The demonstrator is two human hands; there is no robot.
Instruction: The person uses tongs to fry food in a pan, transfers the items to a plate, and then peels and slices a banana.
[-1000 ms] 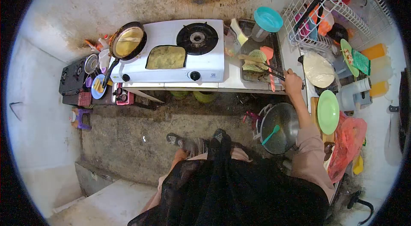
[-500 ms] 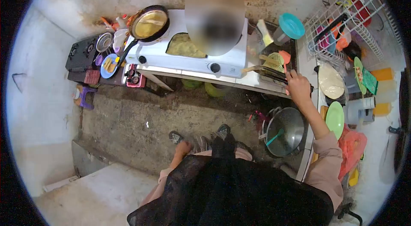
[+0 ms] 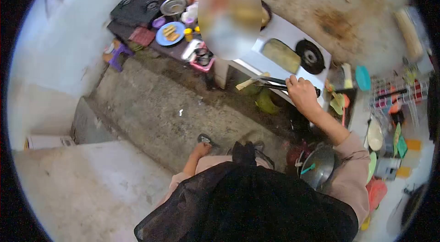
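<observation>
Here, a pale roll hangs in the black tongs, out in front of the white stove.

From where I stand, the person's right hand (image 3: 302,95) is closed round the black tongs (image 3: 275,83), gripping them near the back end. Their tips meet the pale roll (image 3: 246,82) near one end, and the rest of it slants out past them, beyond the front edge of the white stove (image 3: 270,67). The left hand (image 3: 201,149) is down low near the person's leg, too small for me to tell whether it is open or closed.

Over on the dark counter (image 3: 165,51) there's a blue plate (image 3: 161,39) with several browned rolls (image 3: 171,33) lying on it, well apart from the tongs. A yellow-capped jar (image 3: 188,35) stands just beside the plate, and a metal strainer (image 3: 173,6) sits near the black stove (image 3: 136,9).

On the white stove I can see a round burner (image 3: 310,56) and, beside it, a yellowish rectangular surface (image 3: 281,55). A frying pan (image 3: 266,15) is mostly hidden by a blurred patch. Down by the person's right arm is a large wok (image 3: 321,165) with a teal spoon (image 3: 308,168) in it.
</observation>
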